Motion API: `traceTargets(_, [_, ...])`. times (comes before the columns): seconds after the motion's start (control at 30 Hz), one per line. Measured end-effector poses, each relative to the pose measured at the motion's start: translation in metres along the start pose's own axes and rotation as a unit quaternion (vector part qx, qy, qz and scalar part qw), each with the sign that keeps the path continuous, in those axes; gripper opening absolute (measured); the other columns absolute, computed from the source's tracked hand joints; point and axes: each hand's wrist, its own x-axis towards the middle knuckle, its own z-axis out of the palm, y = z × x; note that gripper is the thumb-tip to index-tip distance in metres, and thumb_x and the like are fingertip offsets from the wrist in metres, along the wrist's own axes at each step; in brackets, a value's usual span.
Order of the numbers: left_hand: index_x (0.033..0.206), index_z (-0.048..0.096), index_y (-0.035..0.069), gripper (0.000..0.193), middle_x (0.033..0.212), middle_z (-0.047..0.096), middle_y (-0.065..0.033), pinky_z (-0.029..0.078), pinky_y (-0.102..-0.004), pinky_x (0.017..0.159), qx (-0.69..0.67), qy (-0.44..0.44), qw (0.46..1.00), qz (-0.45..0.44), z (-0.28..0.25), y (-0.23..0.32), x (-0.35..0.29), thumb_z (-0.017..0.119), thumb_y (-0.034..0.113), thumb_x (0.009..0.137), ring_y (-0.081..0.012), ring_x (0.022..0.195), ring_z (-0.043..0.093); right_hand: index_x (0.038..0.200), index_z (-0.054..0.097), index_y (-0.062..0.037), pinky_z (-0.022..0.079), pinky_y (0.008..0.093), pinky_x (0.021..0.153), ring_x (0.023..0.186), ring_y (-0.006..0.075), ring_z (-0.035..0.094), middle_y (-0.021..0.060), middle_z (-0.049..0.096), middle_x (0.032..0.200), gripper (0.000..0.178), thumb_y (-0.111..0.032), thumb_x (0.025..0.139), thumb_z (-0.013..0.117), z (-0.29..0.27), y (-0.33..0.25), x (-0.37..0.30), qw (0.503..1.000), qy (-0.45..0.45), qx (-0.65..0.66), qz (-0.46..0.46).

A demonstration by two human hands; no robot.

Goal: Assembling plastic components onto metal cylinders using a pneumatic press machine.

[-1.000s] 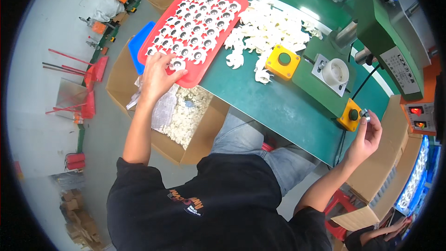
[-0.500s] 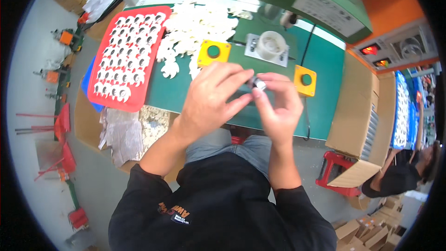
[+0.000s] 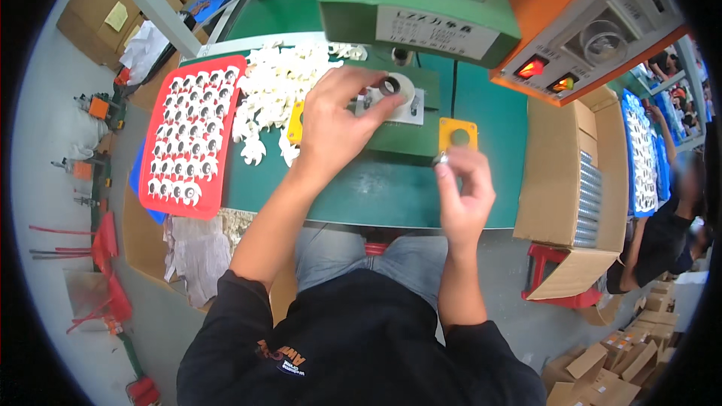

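My left hand [image 3: 331,120] pinches a dark ring [image 3: 389,85] between thumb and fingers. It holds the ring at the white round holder [image 3: 408,92], which stands on a metal plate [image 3: 415,113] under the green press. Whether the ring touches the holder, I cannot tell. Lower and to the right, my right hand [image 3: 468,192] closes thumb and fingers on a small shiny metal piece [image 3: 441,158]. Just behind that hand sits a yellow button box [image 3: 468,126]. A second yellow box [image 3: 295,122] is mostly covered by my left hand.
A red tray [image 3: 204,209] with rows of white curved parts with dark centres lies left, beside a heap of white parts [image 3: 274,79]. The green press [image 3: 346,7] and an orange control box [image 3: 519,45] overhang the back. Right stands a cardboard box [image 3: 545,173] of metal cylinders; a person [image 3: 650,237] works beyond.
My hands were together over the front of the table and have parted. The left has moved up to the white holder with the dark ring. The right has shifted slightly right and down.
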Motion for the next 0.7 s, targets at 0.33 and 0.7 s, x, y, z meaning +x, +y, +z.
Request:
traceTargets(0.33, [0.099,0.072,-0.001,0.024,0.076,0.066,-0.0027,0.045,-0.0298,0.066,-0.074,0.035,0.988,-0.129,0.029,-0.01,0.018,0.08,0.018,0.089,-0.0104,0.071,0.054,0.091,0.073,-0.0038,0.052,0.0423,0.082,0.093,0.0316,0.062,0.0121,0.064,0.101,0.017,-0.012,0.08,0.082,-0.007,0.014,-0.028,0.953,-0.154,-0.243,-0.098])
traceTargets(0.7, [0.097,0.071,0.0,0.022,0.084,0.066,-0.0057,0.046,-0.0332,0.073,-0.051,0.036,0.991,-0.117,0.029,-0.021,0.014,0.081,0.015,0.085,-0.0163,0.076,0.054,0.095,0.073,-0.0039,0.046,0.0401,0.082,0.098,0.0295,0.058,0.0092,0.063,0.102,0.019,-0.017,0.083,0.079,-0.006,0.022,-0.028,0.947,-0.127,-0.282,-0.09])
